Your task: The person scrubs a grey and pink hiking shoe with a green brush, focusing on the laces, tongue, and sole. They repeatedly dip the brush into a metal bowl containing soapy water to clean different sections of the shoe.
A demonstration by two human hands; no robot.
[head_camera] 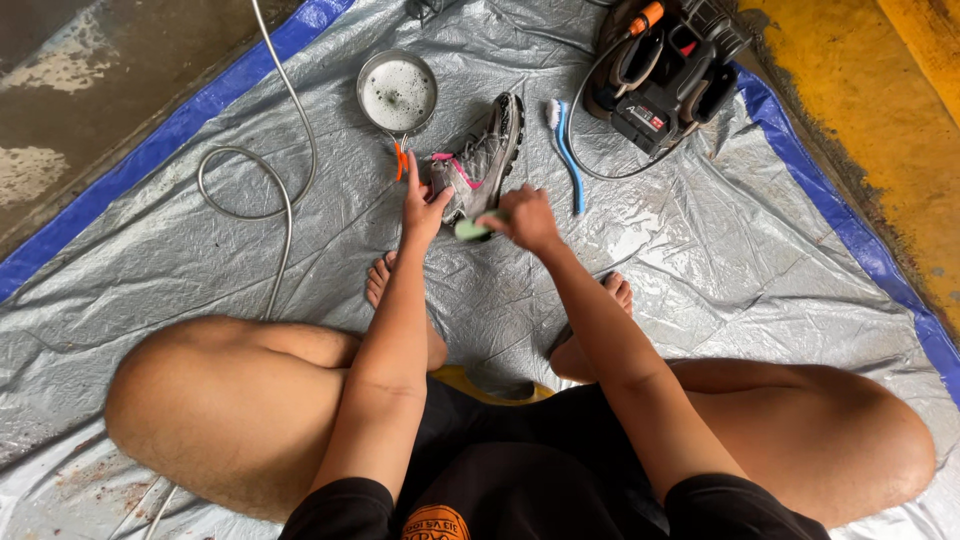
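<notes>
A grey sports shoe with pink laces lies on its side on a silver tarp. My left hand rests against the shoe's near end and steadies it. My right hand grips a small green brush whose head touches the heel end of the shoe. I sit low with bare knees spread and both bare feet on the tarp.
A round metal bowl of soapy water stands just beyond the shoe, an orange tool beside it. A blue-handled brush lies right of the shoe. A black machine sits at back right. A metal hose loops at left.
</notes>
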